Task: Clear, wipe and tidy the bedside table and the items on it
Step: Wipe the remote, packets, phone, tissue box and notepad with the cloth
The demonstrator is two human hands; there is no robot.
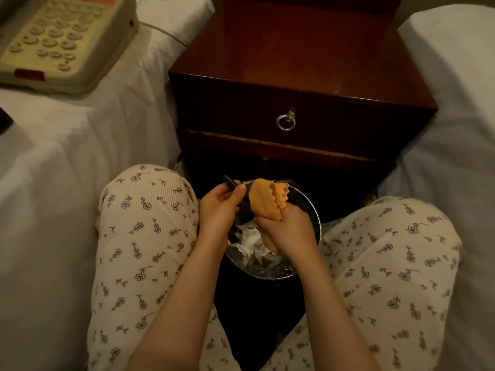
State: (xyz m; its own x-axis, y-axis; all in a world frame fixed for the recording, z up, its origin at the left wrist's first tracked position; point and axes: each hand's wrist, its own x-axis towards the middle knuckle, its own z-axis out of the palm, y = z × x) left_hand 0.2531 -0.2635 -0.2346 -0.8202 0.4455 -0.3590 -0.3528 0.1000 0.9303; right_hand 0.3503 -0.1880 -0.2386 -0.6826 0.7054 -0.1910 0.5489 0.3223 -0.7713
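The dark wooden bedside table (289, 57) stands ahead with a bare top and a ring-pull drawer (286, 121). Below it, between my knees, a round metal waste bin (313, 210) holds crumpled white paper (249, 242). Over the bin, my right hand (286, 231) grips a bunched orange cloth (265, 199). My left hand (219, 207) pinches a thin dark object (230, 182), whose lower part is hidden behind the cloth and my fingers. The cloth touches that object.
A beige desk phone (61, 38) lies on the white bed (67, 145) at the left. A second white bed (455, 129) is at the right. My knees in flowered trousers flank the bin.
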